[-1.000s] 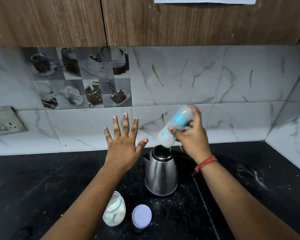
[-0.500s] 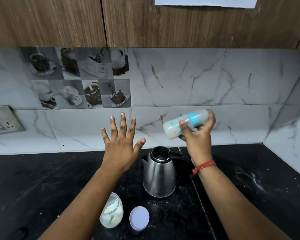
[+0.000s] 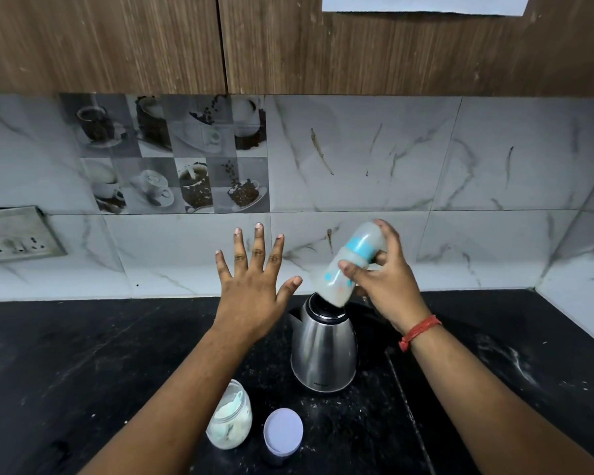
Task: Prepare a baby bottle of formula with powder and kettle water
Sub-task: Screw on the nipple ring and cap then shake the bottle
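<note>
My right hand (image 3: 388,286) grips capped baby bottle (image 3: 348,265), milky inside; left hand (image 3: 254,289) spread, empty. Mixing stage, nearly done.

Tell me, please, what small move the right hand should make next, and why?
Probably another shake stroke: the right hand grips the capped, blue-collared translucent baby bottle tilted in mid-air above the steel kettle, its milky contents likely still mixing, while the left hand hovers open.

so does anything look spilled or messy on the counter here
Yes: pale powdery specks and smears dust the black stone counter, thickest right of the steel kettle and around the open glass powder jar. Its lilac lid lies beside it.
</note>
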The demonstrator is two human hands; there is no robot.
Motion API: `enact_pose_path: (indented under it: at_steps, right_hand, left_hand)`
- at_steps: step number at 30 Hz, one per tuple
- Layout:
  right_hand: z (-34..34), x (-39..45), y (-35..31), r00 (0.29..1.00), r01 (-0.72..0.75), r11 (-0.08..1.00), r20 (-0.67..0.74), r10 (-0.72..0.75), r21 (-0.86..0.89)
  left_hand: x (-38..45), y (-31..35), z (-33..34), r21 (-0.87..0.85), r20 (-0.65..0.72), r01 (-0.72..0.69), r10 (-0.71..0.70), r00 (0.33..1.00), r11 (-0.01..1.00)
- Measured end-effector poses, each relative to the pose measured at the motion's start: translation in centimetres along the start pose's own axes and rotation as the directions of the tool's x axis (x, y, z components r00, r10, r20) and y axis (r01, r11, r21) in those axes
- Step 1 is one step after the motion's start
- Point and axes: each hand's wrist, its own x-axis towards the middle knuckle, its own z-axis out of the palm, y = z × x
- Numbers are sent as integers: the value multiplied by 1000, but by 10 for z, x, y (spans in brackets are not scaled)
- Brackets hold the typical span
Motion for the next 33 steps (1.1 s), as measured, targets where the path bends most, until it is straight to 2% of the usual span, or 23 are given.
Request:
enact_pose_path:
  at_steps: [1,3,4,7,10,13,16,19,22,23,25,26,29,32,33]
  right_hand:
    - [-1,0,1,1000,11,1000,13,-11,-21]
    - [-3,2,2,995,17,995,-103,-7,96]
    - [-5,4,1,994,16,991,-111,-1,132]
    - [-2,3,-2,999,15,1000,31,-15,-19]
    - [-4,3,2,996,9,994,-92,1,104]
    - [-4,4,2,1000,2,999,16,-1,-43]
    - [-7,8,9,991,3,998,-136,6,66]
    - [-5,9,8,1000,9,996,-11,-10,-89]
    - [-8,11,12,987,-4,998,-160,13,61]
    - [-9,11,11,988,-7,996,-153,20,88]
    - [-7,10,10,1000,-12,999,-8,12,-32]
    - [-7,10,10,1000,-15,999,17,16,-47]
    - [-10,13,14,993,-39,992,-102,51,118]
    - [-7,10,12,999,-18,997,35,21,-71]
    - [-6,9,13,1000,-27,999,-2,27,-39]
  left_hand:
    - [1,0,-1,2,0,-3,3,1000,1000]
    - [3,-1,-1,-5,0,13,-13,1000,1000]
    - [3,0,-1,-7,3,17,-17,1000,1000]
    - [2,2,0,7,0,-4,4,1000,1000]
    - [4,2,1,-10,4,11,-11,1000,1000]
    - [4,1,1,0,4,1,-1,1000,1000]
    - [4,0,2,-8,0,20,-20,1000,1000]
    - [5,-2,0,3,-4,24,-24,1000,1000]
    - [9,-6,-1,-7,-12,35,-35,999,999]
    - [10,-6,-1,-2,-13,34,-34,999,999]
    - [10,-5,0,7,-12,24,-24,1000,1000]
    - [10,-5,0,9,-13,21,-21,1000,1000]
    - [12,-2,-1,2,-10,29,-29,1000,1000]
    - [11,-2,0,16,-3,19,-18,1000,1000]
    - [11,-2,0,10,-7,18,-18,1000,1000]
